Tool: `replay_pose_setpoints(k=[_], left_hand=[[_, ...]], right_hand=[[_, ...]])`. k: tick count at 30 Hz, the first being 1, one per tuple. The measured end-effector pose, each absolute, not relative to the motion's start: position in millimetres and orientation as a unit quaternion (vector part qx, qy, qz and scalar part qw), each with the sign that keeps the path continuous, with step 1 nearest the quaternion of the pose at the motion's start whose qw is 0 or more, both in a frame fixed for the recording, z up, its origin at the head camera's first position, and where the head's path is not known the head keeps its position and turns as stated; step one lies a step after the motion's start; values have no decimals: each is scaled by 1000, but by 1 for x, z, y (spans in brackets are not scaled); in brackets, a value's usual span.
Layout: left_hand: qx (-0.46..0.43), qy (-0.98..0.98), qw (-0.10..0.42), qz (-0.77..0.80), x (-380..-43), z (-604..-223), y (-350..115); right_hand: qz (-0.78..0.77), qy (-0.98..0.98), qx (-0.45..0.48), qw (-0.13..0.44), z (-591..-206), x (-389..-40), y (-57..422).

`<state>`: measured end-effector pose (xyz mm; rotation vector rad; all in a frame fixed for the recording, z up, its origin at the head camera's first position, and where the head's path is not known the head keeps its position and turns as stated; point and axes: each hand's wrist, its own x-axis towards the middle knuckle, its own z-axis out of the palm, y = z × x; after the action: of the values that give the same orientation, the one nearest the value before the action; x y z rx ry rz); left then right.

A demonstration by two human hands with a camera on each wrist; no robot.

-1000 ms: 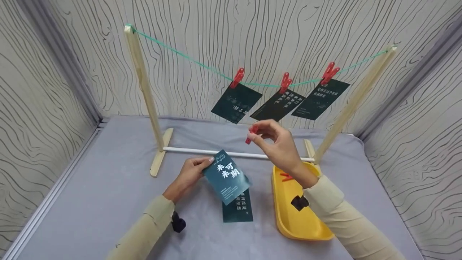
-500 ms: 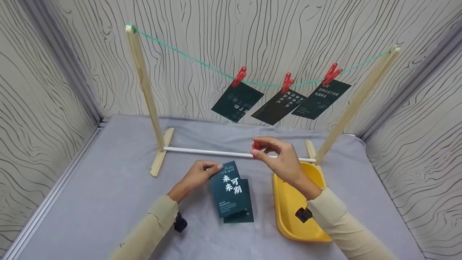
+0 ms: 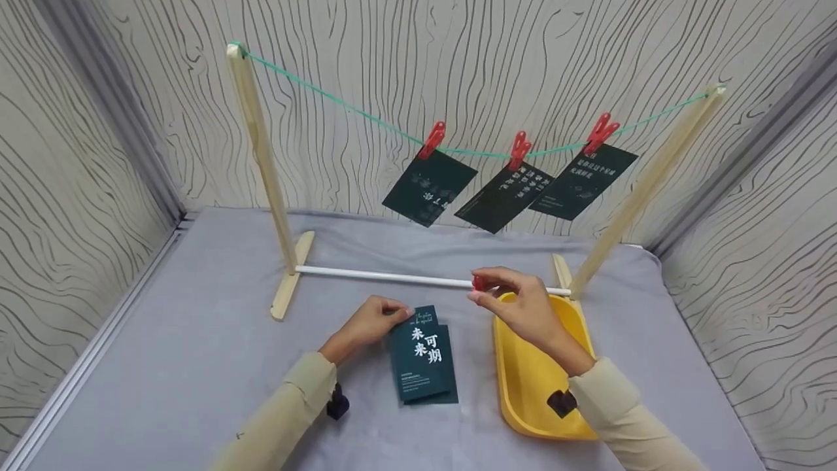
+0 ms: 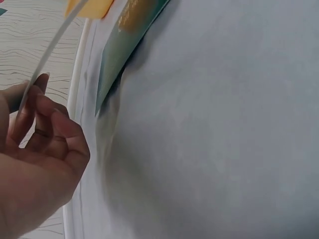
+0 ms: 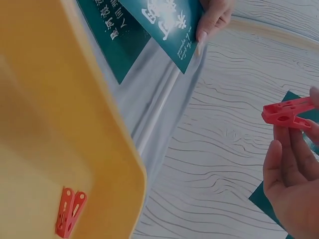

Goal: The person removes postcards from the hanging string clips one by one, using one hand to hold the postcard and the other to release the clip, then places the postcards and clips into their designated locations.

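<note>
Lowering nearer since second ago: your left hand (image 3: 366, 327), pinching dark green card (image 3: 420, 363), and right hand (image 3: 523, 304), pinching red clip (image 3: 478, 283). Three cards (image 3: 503, 197) hanging on far line (image 3: 337, 101); two seemingly remaining unhung: yours plus loose card (image 5: 119, 50) lying beneath on cloth (image 3: 196, 340).

Back wall (image 3: 366, 39), left wall (image 3: 39, 196) and right wall (image 3: 771, 275): pale, patterned with dark wavy wood-grain lines. Grey left post (image 3: 111, 111) and right post (image 3: 745, 147) at the corners. Pale metal rail (image 3: 98, 347) along left edge. Lavender-grey cloth (image 3: 176, 327) spread below, creased toward the rear. Light diffuse; shadows soft.
</note>
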<state>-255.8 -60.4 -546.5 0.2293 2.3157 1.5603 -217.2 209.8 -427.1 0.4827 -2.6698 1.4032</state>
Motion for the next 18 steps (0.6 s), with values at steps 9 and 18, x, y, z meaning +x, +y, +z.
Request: replay_pose_setpoints(k=[9,18], left_hand=[[152,853,148,477,-247,-553,-42],[189,887,117,405,-245,-556,-33]], right_hand=[[350,-916,192,46,-435,-212,219],[326,-922,202,51,-436,-208,229]])
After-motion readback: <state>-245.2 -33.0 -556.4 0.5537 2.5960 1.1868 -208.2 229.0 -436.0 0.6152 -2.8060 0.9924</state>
